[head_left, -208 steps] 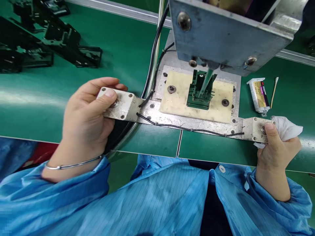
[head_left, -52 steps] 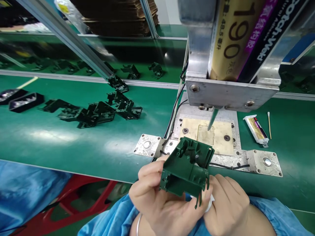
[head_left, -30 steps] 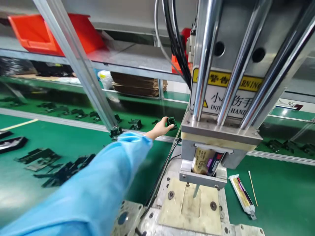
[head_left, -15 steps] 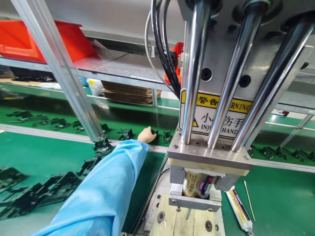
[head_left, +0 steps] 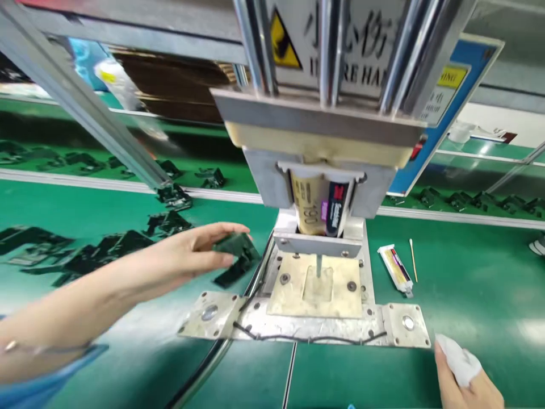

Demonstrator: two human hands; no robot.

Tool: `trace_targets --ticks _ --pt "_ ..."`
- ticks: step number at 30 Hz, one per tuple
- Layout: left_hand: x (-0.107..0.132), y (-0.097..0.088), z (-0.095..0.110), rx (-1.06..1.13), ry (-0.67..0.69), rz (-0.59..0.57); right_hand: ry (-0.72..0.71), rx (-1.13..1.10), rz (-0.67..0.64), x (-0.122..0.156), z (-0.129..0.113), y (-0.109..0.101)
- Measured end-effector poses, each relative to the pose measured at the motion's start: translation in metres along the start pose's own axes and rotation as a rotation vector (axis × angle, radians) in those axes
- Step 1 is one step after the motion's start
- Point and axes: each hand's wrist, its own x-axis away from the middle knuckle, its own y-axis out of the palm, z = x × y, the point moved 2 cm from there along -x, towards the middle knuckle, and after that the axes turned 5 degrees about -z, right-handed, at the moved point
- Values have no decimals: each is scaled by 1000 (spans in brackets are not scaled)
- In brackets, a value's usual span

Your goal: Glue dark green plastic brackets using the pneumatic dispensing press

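My left hand [head_left: 193, 253] pinches a small dark plastic bracket-like part [head_left: 239, 255] between thumb and fingers, just left of the press. Low on the right, my right hand [head_left: 464, 380] is closed round a crumpled white wipe [head_left: 458, 359]. Between the hands stands the press, with a two-part adhesive cartridge [head_left: 319, 204] in its holder and a nozzle pointing down over a pale fixture plate [head_left: 285, 301]. A flat metal base with a round button [head_left: 407, 322] at each end lies in front of it.
More dark parts [head_left: 97, 250] lie heaped on the green table at left, and others sit along the rear strip. A second adhesive cartridge [head_left: 395, 270] and a cotton swab [head_left: 413, 258] lie right of the press. A slanted metal post [head_left: 85, 102] rises at left.
My left hand has come back from the rear strip towards the press, now with a dark part in it. The view has tipped downward, and my right hand with the white wipe has come into sight.
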Motion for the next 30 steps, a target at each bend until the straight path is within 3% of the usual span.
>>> trace_targets --ticks 3,6,9,12,16,21,26,30 --pt "30 20 -31 147 -241 -452 -71 6 43 1 12 3" --pt "48 56 -43 257 -312 -626 -164 11 106 -2 13 4" --pt "41 88 -38 292 -347 -622 -198 6 147 -3 9 4" --pt "23 102 -28 288 -371 -571 -176 18 157 -3 7 4" --pt "1 106 -24 248 -306 -569 -210 20 181 -3 6 4" --pt "-15 104 -24 11 -64 -514 -193 -29 179 -2 9 4" --pt "-11 104 -20 -464 156 -409 -26 -118 131 -8 5 3" --pt "-7 109 -21 -634 202 -397 175 -203 118 -31 -18 7"
